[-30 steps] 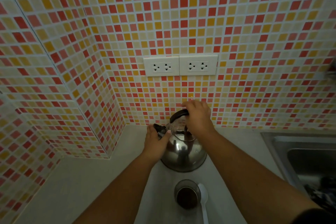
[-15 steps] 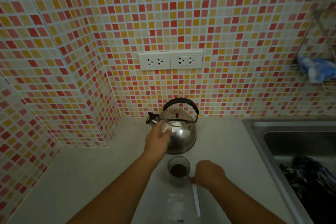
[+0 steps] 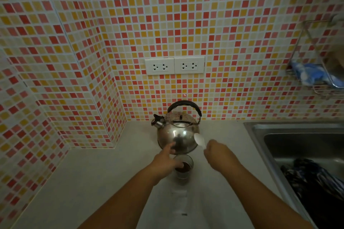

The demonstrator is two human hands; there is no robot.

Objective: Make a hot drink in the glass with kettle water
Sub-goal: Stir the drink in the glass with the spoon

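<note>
Left hand (image 3: 163, 163) sits at the rim of the glass (image 3: 183, 168), thumb on the near side, index finger stretched toward the kettle (image 3: 177, 135) — looks like it's steadying the glass, though whether the fingers actually close around it I can't tell. Right hand (image 3: 216, 154) is closed on the handle of a white plastic spoon (image 3: 199, 140), bowl raised and angled up-left, overlapping the kettle's lower right flank in view.

Glass stands on the bench (image 3: 102, 182) just in front of the kettle, dark liquid or powder in the bottom. Kettle is upright near the tiled wall, spout to the left, black handle up, nobody holding it. A clear, empty-looking sachet (image 3: 179, 201) lies flat on the bench just behind the glass, nearer the person.

Judgement: spoon is poised to go into the glass for stirring — left hand braces so the glass doesn't skate. Sink (image 3: 297, 147) is well off to the right.
</note>
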